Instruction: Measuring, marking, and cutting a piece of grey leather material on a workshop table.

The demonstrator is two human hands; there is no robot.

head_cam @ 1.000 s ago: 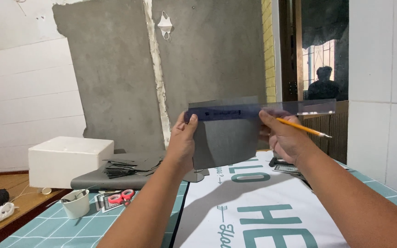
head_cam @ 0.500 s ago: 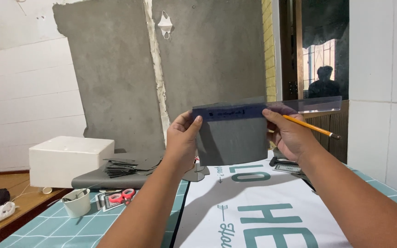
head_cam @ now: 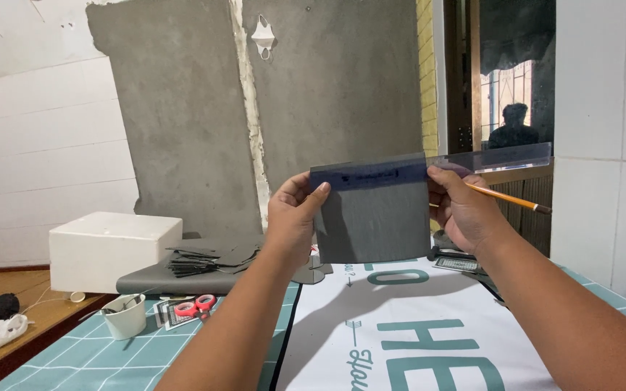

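Note:
I hold a dark grey rectangular sheet (head_cam: 374,221) upright in front of me. A clear plastic ruler (head_cam: 494,158) lies across its top edge and sticks out to the right. My left hand (head_cam: 295,221) pinches the sheet's left edge together with the ruler's left end. My right hand (head_cam: 465,210) grips the sheet's right edge under the ruler and also holds a yellow pencil (head_cam: 512,198) that points right.
A white banner with teal letters (head_cam: 414,340) covers the teal tiled table (head_cam: 74,366). At left are a white foam box (head_cam: 114,246), cut grey strips (head_cam: 197,261), a paper cup (head_cam: 124,316) and red-handled scissors (head_cam: 195,305). A person's dark outline (head_cam: 512,127) shows in the doorway.
The sheet, ruler and both hands have shifted slightly right and up. My grip on them is unchanged.

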